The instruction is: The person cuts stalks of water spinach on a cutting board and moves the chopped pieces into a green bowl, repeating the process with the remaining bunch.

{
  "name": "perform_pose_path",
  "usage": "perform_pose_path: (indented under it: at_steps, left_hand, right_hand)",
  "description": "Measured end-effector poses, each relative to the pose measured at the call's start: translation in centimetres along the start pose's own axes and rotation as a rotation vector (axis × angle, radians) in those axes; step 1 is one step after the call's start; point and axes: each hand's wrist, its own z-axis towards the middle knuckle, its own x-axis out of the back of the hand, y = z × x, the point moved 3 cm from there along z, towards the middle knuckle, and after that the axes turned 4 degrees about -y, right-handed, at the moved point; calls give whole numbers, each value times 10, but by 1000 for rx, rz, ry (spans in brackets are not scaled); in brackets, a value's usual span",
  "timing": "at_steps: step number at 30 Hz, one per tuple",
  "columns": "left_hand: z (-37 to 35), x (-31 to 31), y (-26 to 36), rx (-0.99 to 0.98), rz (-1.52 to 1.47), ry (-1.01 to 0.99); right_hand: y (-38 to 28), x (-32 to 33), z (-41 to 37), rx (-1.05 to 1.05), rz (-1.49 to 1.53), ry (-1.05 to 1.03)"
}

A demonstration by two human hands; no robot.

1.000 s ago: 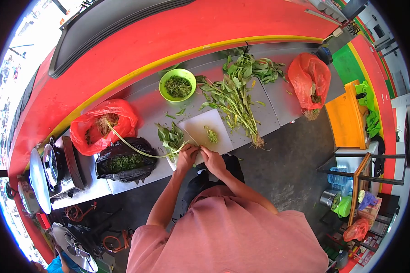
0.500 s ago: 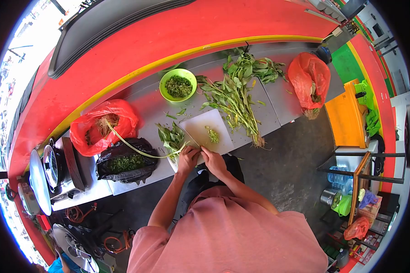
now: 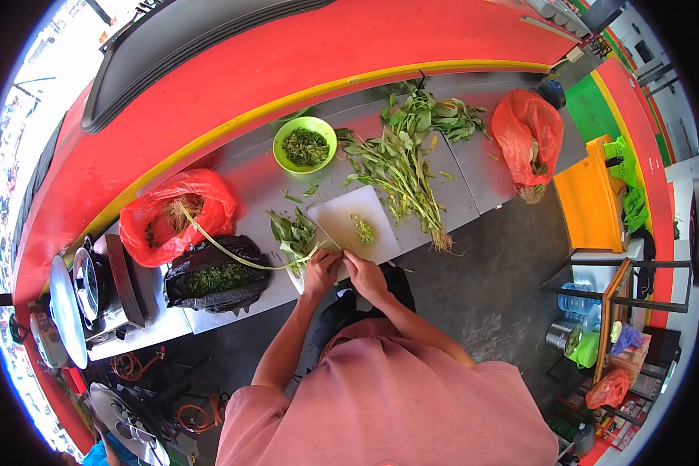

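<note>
My left hand [image 3: 321, 271] is closed at the near edge of a white cutting board [image 3: 377, 208], fingers round a long pale green stem [image 3: 233, 255]. That stem curves left over a black bag to a red bag. My right hand [image 3: 364, 275] is closed right beside it on the handle end of a knife [image 3: 332, 241], whose thin blade shows nearly edge-on and points away over the board. The handle is hidden by the fingers. Chopped green stems [image 3: 363, 230] lie in a small heap on the board. Leafy greens [image 3: 292, 234] rest just left of it.
A green bowl [image 3: 323, 160] holds chopped leaves. Uncut leafy stems with roots [image 3: 408, 175] lie right of the board. Red bags [image 3: 138, 229] stand left and right; a black bag [image 3: 180, 289] holds cut greens. Further left are a stove and a lidded pan [image 3: 93, 287].
</note>
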Motion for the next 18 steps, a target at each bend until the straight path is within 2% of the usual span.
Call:
perform_pose_path:
  at_steps: [1, 5, 10, 18]
  left_hand:
    - [-1, -1, -1, 59, -28, 1]
    - [-4, -1, -2, 35, -37, 21]
    - [-4, 4, 6, -94, 152, -1]
    - [-2, 5, 4, -21, 37, 12]
  right_hand:
    - [2, 0, -5, 17, 17, 22]
    - [10, -4, -12, 22, -15, 32]
    - [6, -3, -1, 59, -30, 42]
    - [8, -2, -16, 13, -25, 26]
